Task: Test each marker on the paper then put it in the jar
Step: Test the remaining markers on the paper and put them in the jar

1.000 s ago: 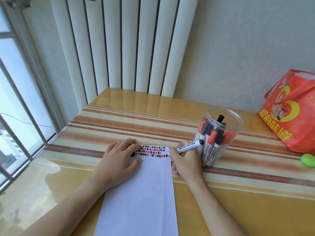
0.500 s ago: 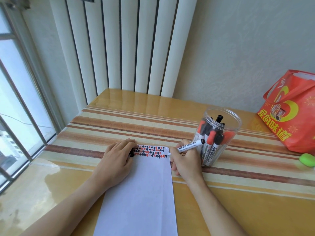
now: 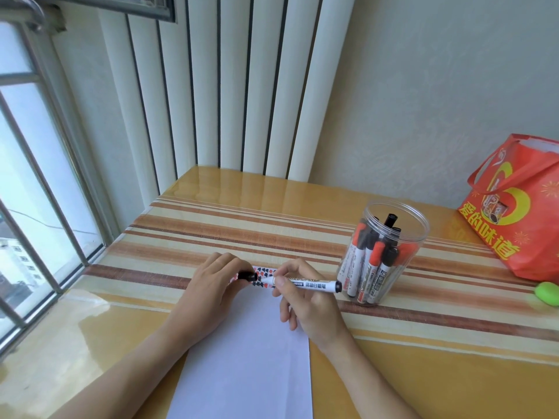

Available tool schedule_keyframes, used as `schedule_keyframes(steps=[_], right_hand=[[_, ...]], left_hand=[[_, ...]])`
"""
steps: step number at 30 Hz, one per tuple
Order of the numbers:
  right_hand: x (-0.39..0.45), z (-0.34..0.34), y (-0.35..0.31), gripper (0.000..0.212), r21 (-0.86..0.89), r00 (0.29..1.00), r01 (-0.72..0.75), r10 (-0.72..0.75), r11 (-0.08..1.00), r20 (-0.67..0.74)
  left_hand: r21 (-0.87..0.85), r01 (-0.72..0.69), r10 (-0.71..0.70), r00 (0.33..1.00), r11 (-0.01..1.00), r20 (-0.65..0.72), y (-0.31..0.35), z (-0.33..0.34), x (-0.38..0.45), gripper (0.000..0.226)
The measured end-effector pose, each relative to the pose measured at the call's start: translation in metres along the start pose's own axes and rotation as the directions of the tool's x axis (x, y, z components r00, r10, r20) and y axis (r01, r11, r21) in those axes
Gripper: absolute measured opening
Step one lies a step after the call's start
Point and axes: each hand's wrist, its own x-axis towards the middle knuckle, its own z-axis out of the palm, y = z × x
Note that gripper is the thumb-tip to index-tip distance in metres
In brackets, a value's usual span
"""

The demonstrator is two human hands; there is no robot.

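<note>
The marker (image 3: 305,284) lies nearly level above the top edge of the paper (image 3: 248,358), its long axis running left to right; the right hand (image 3: 305,300) pinches the barrel, with the butt end pointing toward the jar (image 3: 384,252) just beside it. The left hand (image 3: 211,294) grips the black cap (image 3: 247,276) directly in line with the marker's writing end, almost touching. Judged from this alignment, capping needs a straight push along that axis, and the right hand is nearer the jar on the desk (image 3: 423,373).
</note>
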Motion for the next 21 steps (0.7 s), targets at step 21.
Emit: schedule_keyframes(steps=[21], right_hand=[[0.0041, -0.0066, -0.0012, 0.026, 0.02, 0.995, 0.002, 0.0, 1.0, -0.103]], left_hand=[[-0.073, -0.051, 0.056, 0.996, 0.996, 0.067, 0.0035, -0.0041, -0.0017, 0.016]])
